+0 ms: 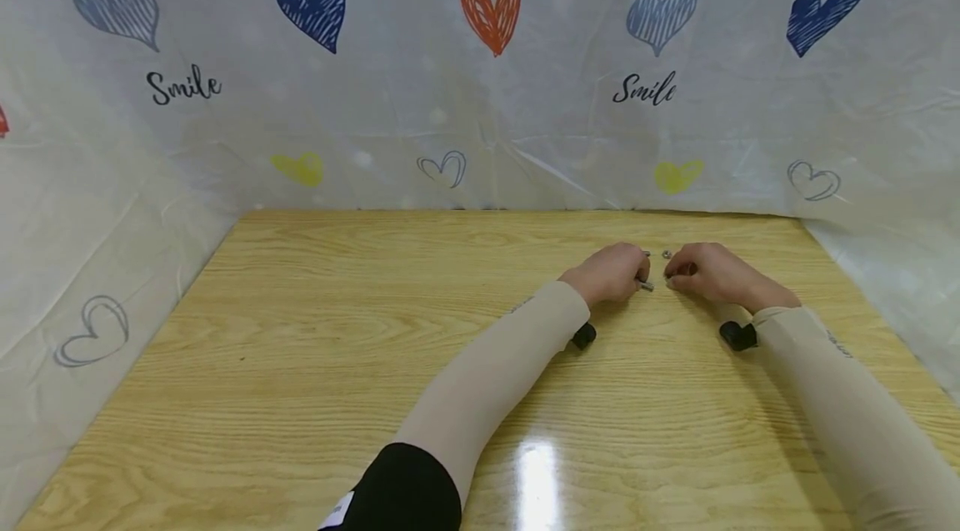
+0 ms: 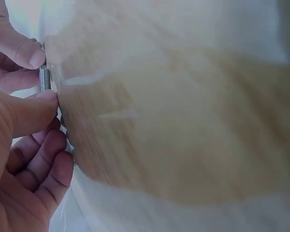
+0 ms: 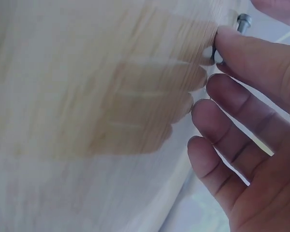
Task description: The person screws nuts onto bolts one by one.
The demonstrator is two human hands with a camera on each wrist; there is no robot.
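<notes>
My left hand (image 1: 613,271) pinches a silver bolt (image 1: 646,286) at the far right part of the table. In the left wrist view the threaded shank of the bolt (image 2: 45,79) sticks out past my left thumb towards the right fingertips. Just right of it, my right hand (image 1: 712,271) has thumb and forefinger closed on a small metal piece (image 1: 668,278), mostly hidden by the fingers. The other right fingers are loosely bent in the right wrist view. A bolt with a round head (image 3: 243,21) shows beyond my right thumb there.
A loose nut (image 1: 667,254) lies on the wooden table (image 1: 315,348) behind the hands. Next to my left knuckles another metal part (image 1: 647,253) peeks out. A white sheet (image 1: 390,97) printed with hearts hangs along the table's back edge.
</notes>
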